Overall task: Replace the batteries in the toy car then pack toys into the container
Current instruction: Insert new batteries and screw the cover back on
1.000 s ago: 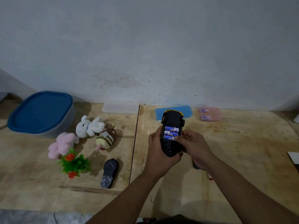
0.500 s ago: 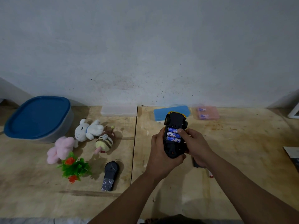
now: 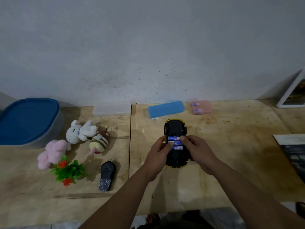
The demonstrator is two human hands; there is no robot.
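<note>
The yellow toy car [image 3: 175,128] lies upside down on the wooden board, black underside up, with three blue batteries [image 3: 175,143] in its open bay. My left hand [image 3: 157,153] grips the car's left side, thumb on the batteries. My right hand [image 3: 197,150] grips the right side, a fingertip pressing the top battery. The blue-lidded container [image 3: 28,120] stands shut at the far left. Beside it lie a white plush rabbit [image 3: 80,131], a pink plush [image 3: 52,152], a striped bee plush [image 3: 99,142], a green plastic plant [image 3: 68,171] and a black remote [image 3: 106,175].
Along the wall lie a clear case [image 3: 112,110], a blue case [image 3: 165,109] and a pink box [image 3: 201,107] holding small batteries. A white-framed picture [image 3: 293,91] leans at the far right, and a dark printed sheet [image 3: 295,154] lies at the right edge.
Both hands have lowered the car from mid-air down onto the board. The view has tilted so the right-hand frame shows.
</note>
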